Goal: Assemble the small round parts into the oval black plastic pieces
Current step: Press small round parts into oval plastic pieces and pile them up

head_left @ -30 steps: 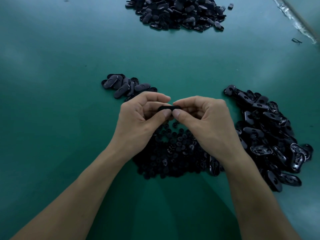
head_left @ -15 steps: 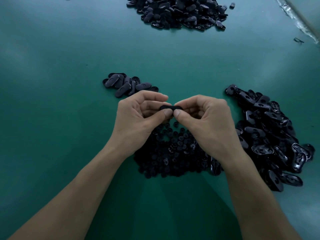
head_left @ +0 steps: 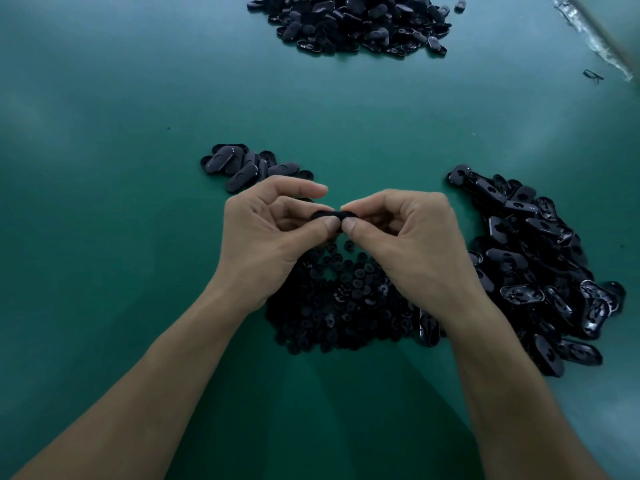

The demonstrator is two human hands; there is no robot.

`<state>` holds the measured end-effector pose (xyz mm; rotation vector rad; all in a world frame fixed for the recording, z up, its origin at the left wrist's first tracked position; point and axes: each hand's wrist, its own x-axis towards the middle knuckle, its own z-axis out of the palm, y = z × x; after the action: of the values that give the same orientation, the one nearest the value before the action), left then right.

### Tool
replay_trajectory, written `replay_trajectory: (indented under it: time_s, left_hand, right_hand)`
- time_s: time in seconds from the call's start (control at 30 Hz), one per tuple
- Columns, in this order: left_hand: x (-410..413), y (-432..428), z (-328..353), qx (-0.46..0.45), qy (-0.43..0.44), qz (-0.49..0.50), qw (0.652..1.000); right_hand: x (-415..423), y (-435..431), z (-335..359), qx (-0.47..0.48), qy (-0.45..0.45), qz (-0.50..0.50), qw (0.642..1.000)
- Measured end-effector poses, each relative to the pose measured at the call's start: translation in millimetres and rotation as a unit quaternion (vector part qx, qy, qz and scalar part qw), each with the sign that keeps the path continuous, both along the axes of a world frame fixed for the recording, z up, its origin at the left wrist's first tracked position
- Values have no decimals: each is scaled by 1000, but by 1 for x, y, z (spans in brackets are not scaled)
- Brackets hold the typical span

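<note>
A green table [head_left: 104, 168] fills the head view, and a heap of round parts [head_left: 339, 306] is spread on it in the near middle. Just above the far side of this heap, one oval piece [head_left: 334, 215] is held level between both hands. Its left end is pinched by the thumb and curled fingers of the left hand [head_left: 266, 233], its right end by the thumb and curled fingers of the right hand [head_left: 405, 240], and the two thumb tips almost meet on its near edge. Whether a round part is seated in it cannot be told. A right pile [head_left: 540, 265] of glossy oval pieces lies against the heap's right side. A small group [head_left: 242, 166] of oval pieces is laid just beyond the heap to the left. A far pile [head_left: 356, 22] is seen well beyond the heap. A pale strip [head_left: 602, 46] and a black scrap [head_left: 593, 75] lie far beyond the heap to the right.
</note>
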<state>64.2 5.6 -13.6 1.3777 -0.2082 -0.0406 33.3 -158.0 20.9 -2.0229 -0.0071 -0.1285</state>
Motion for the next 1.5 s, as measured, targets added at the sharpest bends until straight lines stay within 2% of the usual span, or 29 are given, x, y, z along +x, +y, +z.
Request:
replay_trajectory:
  time_s: [0.33,0.7,0.8,0.9,1.0,1.07,1.23,1.5]
  left_hand:
    - [0,2,0,12,-11,-17,1000]
    - [1,1,-1,45,-19,17,999]
    - [1,-1,-3,69,-38,34,996]
    - [2,-1,-5,71,-40,87,993]
    - [7,0,-8,69,-23,138,988]
    - [10,0,-9,80,-5,148,986]
    - [15,0,-10,96,40,155,982]
    - [17,0,-9,120,69,154,978]
  right_hand:
    - [1,0,-1,51,21,-22,998]
    - [0,2,1,36,25,-19,999]
    - [0,-1,0,-7,34,-35,999]
    - [0,-10,-1,-125,40,-85,988]
    - [-1,-22,-2,-284,74,-137,946]
    - [-1,-26,-4,-348,113,-153,918]
    - [0,-28,-10,-374,151,-161,901]
    - [1,-32,-12,-310,92,-186,928]
